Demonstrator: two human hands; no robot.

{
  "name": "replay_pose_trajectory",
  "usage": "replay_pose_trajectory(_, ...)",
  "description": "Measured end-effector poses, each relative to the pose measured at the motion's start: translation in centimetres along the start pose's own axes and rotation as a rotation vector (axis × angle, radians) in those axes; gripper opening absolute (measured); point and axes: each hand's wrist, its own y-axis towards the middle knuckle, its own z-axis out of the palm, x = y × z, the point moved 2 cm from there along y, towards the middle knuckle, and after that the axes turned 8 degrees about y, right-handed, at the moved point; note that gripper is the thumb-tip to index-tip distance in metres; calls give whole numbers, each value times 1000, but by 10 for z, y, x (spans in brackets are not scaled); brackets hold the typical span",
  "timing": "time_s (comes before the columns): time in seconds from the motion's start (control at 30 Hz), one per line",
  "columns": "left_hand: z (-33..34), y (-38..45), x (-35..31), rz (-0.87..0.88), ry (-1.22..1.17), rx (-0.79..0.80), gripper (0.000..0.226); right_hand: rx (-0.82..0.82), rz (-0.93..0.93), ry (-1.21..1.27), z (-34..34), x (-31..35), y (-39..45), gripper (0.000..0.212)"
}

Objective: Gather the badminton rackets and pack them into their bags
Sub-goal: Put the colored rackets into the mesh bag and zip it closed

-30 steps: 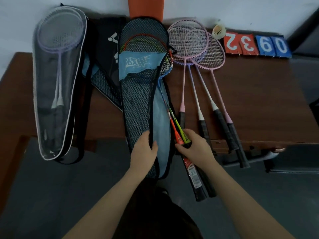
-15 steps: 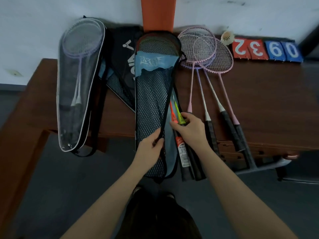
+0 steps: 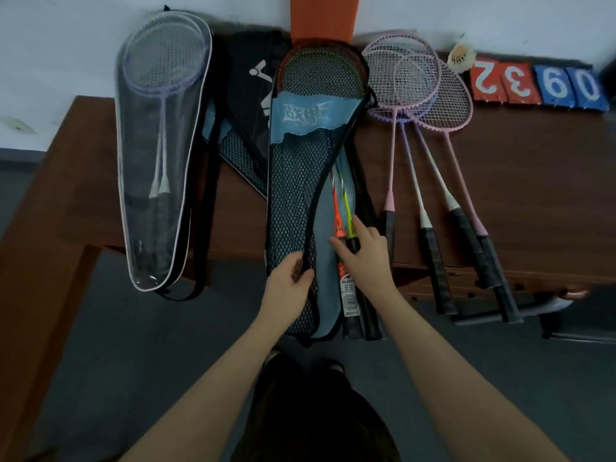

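Note:
A blue and black mesh racket bag (image 3: 296, 201) lies open on the brown table (image 3: 540, 195), its lower end hanging over the front edge. Two rackets lie inside it, one with an orange shaft (image 3: 337, 211) and one with a yellow-green shaft (image 3: 346, 208). My left hand (image 3: 288, 285) pinches the black edge of the mesh flap near the bag's bottom. My right hand (image 3: 363, 255) grips both handles where the shafts end. A clear bag (image 3: 156, 181) at the left holds two lilac rackets. Several pink and lilac rackets (image 3: 416, 95) lie loose to the right.
A black bag (image 3: 253, 95) lies between the clear bag and the mesh bag. A shuttlecock (image 3: 461, 56) and red and blue number cards (image 3: 540, 85) sit at the table's back right. An orange panel (image 3: 321, 15) stands against the wall. Grey floor lies below.
My right hand has pushed the orange and yellow-green rackets further up into the mesh bag. My left hand has shifted to the flap's edge and lifted it.

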Motion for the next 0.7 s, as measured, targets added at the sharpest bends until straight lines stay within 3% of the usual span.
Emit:
replay_pose_trajectory(0.13,4,-1,-1,21,-20,46,34,14,-63,-111,-5,-6,-33,58)
replay_pose_trajectory(0.4,6,-18,9,23,212,-2,21,131,78,-192,-21,-23,-102,61)
replay_pose_trajectory(0.53,9,-23,7,58,243,-18,13,123,196,-24,-16,-22,-111,62)
replay_pose_trajectory(0.7,-5,-24,-1,120,118,41,10,-68,193,309,-14,-1,-116,47)
